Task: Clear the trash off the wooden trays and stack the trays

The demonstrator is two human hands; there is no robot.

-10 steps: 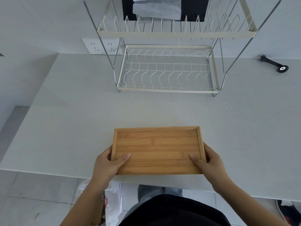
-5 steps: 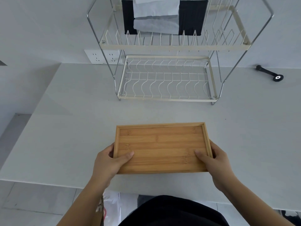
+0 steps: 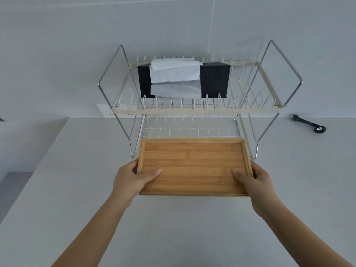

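Observation:
A wooden tray (image 3: 194,166) with a low rim and a bare inside is held level above the white counter, its far edge at the front of the dish rack's lower shelf. My left hand (image 3: 133,182) grips its left edge, thumb on the tray floor. My right hand (image 3: 254,182) grips the right edge the same way. No trash lies on this tray. No other tray is in view.
A two-tier wire dish rack (image 3: 196,110) stands against the wall; a black tissue box (image 3: 183,79) with white tissue sits on its upper shelf. A wall socket (image 3: 107,111) is behind the rack's left leg. A black tool (image 3: 308,125) lies far right on the counter (image 3: 173,228).
Both hands have carried the tray away from the counter's near edge, forward and up toward the rack's lower shelf. My arms are stretched out further.

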